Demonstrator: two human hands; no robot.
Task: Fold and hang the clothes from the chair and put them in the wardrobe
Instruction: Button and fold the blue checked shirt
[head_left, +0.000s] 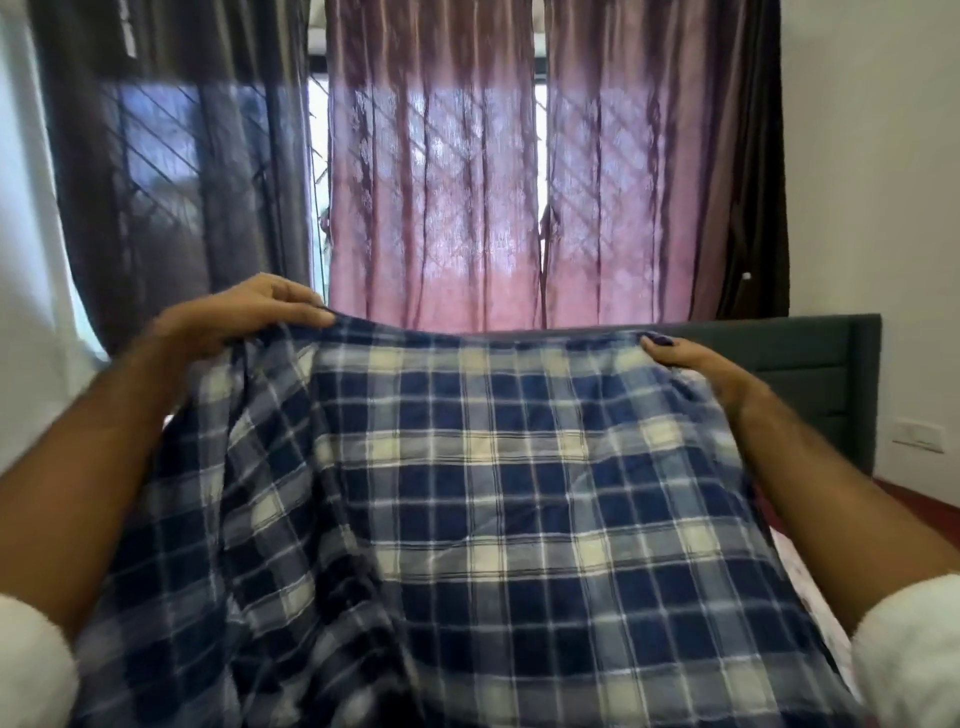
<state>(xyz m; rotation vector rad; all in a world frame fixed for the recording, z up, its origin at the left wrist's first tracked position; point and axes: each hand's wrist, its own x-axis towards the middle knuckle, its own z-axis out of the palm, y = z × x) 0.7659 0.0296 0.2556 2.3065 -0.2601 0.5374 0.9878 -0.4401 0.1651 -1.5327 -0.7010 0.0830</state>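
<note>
While your left hand (244, 314) pinches the top edge of the blue-and-white checked cotton garment (467, 493) and your right hand (691, 364) grips the opposite corner, you hold the cloth spread out in the air before the pink curtains (431, 182), above the bed with its dark grey headboard (810, 364). You seem to be at the folding step; next, bring both corners together evenly.

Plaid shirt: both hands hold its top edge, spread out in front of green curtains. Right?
Not quite. Both the left hand and the right hand do hold the top edge of the blue plaid shirt, spread out, but the curtains behind it are pink, with dark brown ones beside them, not green. The head view shows this.
</note>
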